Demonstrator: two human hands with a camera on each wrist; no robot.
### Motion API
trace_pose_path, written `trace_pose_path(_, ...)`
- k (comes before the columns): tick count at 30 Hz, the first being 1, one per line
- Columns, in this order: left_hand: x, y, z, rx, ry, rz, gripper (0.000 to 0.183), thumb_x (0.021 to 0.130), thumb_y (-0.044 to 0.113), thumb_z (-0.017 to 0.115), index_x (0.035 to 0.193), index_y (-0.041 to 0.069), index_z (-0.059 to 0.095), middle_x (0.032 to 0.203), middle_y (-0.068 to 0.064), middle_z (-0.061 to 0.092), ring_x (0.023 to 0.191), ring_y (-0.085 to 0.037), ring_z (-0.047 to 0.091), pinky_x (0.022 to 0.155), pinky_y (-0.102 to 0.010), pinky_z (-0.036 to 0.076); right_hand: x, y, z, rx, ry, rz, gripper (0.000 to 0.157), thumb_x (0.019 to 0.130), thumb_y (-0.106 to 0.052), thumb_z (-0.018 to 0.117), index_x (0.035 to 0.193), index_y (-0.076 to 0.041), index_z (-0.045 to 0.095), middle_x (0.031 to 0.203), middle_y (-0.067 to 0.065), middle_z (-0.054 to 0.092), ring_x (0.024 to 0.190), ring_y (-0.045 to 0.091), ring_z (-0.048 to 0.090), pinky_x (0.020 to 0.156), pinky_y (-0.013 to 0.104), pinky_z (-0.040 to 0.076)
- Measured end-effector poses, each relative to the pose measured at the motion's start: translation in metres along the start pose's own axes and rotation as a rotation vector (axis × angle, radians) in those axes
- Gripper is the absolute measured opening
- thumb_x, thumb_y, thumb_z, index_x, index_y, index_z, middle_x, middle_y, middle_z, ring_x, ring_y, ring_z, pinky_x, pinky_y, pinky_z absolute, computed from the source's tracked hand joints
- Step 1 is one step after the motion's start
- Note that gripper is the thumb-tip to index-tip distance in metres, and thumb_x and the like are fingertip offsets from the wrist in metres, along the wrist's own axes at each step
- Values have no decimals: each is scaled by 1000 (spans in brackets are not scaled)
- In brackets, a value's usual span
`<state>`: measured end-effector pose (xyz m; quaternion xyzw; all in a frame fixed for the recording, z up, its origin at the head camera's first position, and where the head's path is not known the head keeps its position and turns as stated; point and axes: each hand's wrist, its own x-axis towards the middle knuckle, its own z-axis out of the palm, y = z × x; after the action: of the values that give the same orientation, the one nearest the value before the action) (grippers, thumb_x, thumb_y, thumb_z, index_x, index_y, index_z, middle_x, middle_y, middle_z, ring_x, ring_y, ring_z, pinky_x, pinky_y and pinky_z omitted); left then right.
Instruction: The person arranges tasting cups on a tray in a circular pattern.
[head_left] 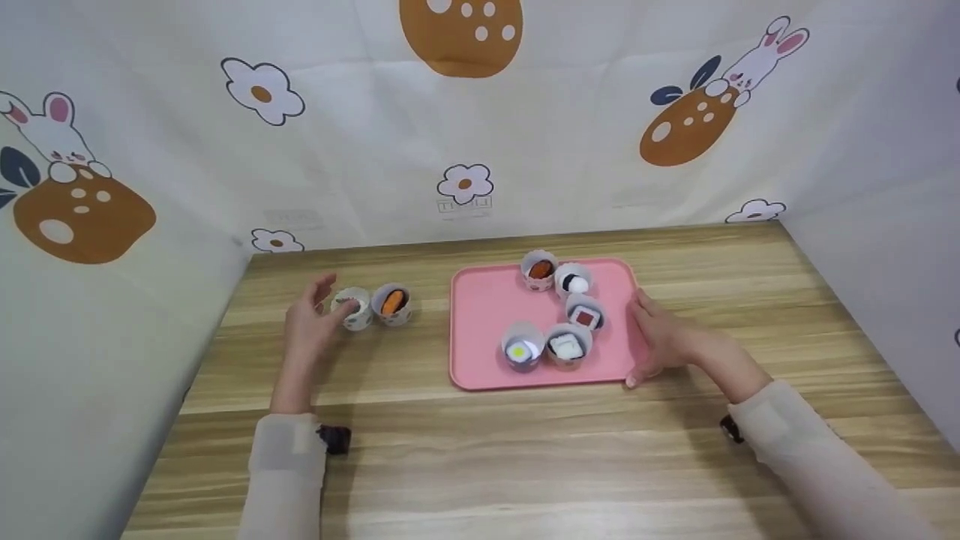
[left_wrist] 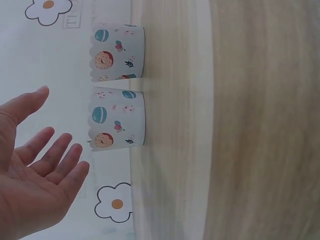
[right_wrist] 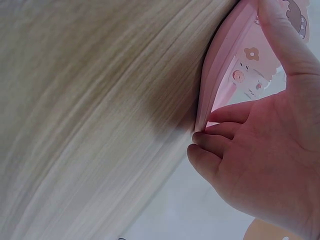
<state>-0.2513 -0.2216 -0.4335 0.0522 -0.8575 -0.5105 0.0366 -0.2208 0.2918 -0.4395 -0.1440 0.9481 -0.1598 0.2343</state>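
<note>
At the left, my left hand (head_left: 307,326) is held beside a paper cup (left_wrist: 117,119), fingers spread and apart from it in the left wrist view. From the head, the thumb partly covers that cup's contents. Next to it stands another paper cup (head_left: 393,306) with an orange-topped sushi piece (head_left: 393,301). My right hand (head_left: 666,336) touches the right rim of a pink tray (head_left: 480,315), thumb near the front corner and fingers along the side. Several cups stand on the tray, among them one with a yellow-centred sushi roll (head_left: 518,351) and one with a red-centred roll (head_left: 584,319).
The tray lies flat on a wood-grain table (head_left: 480,457). A pale printed curtain (head_left: 360,150) with rabbits, fruit and flowers stands behind the table and along its sides. Bare tabletop shows between the two left cups and the tray.
</note>
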Motion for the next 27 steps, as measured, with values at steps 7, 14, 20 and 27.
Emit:
trace_pose_path(7, 4, -7, 1, 25, -20, 6, 66, 94, 16, 68, 149, -2, 36, 156, -24, 39, 148, -36, 34, 123, -45, 29, 0, 1, 0, -8, 20, -41, 142, 64, -58, 87, 153, 15, 4, 161, 36, -5, 147, 56, 11, 120, 62, 21)
trace_pose_path(14, 5, -9, 2, 31, -55, -16, 68, 95, 15, 66, 152, -2, 32, 159, -22, 35, 149, -37, 31, 123, -46, 27, 0, 0, 0, -23, 3, -10, 142, 64, -61, 85, 154, 13, 4, 162, 35, -6, 148, 55, 9, 120, 62, 20)
trace_pose_path(20, 7, -11, 3, 57, -71, -34, 71, 95, 16, 67, 152, -3, 30, 159, -23, 33, 149, -37, 30, 123, -46, 28, 0, -1, 0, -13, 4, -10, 142, 64, -60, 86, 154, 13, 4, 162, 35, -6, 148, 55, 7, 121, 62, 18)
trace_pose_path(27, 8, -15, 7, 75, -72, -48, 72, 93, 16, 69, 152, -4, 31, 158, -25, 34, 146, -39, 34, 121, -48, 31, -1, -1, -1, -17, 10, -20, 142, 64, -60, 86, 154, 13, 4, 161, 35, -6, 148, 55, 8, 120, 62, 19)
